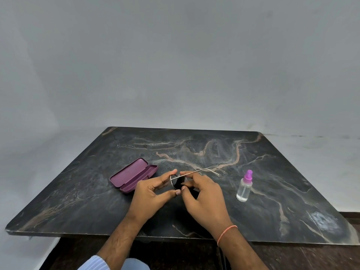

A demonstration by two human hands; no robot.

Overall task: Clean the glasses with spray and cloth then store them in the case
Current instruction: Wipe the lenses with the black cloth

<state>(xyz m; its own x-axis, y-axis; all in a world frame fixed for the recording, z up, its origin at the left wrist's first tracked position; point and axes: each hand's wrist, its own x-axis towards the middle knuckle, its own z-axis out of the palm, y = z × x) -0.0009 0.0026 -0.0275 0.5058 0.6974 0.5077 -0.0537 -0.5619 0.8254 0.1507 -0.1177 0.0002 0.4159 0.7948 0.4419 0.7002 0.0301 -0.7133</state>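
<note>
The left hand [153, 191] is pinching the rim of one lens of the glasses [176, 182] between forefinger and thumb, holding the thin metal frame just above the table, while the right hand [202, 193] is pressing a dark cloth [180, 184] against that lens, thumb on the near side and fingers behind. The cloth is nearly black and merges with the dark tabletop, so how much of it is bunched in the right palm is hard to tell. The temple arms of the glasses are standing open, reaching away to the right over the right hand's knuckles. A thin orange band [227, 233] is circling the right wrist. Just to the left of the hands, a purple case [134, 175] is lying wide open on the table, its hollow facing up with nothing inside. Well to the right, a small clear spray bottle [244, 187] with a purple top is standing upright, apart from both hands. Everything is resting on a dark marble table [272, 182] veined with pale streaks. Judging from this layout, the task appears to be in its middle stage: the bottle is sitting untouched and the wiping is going on, with folding the arms, laying the glasses in the case and shutting the lid yet to be done. Counted: one pair of glasses, one cloth, one case, one spray bottle, two hands.
</note>
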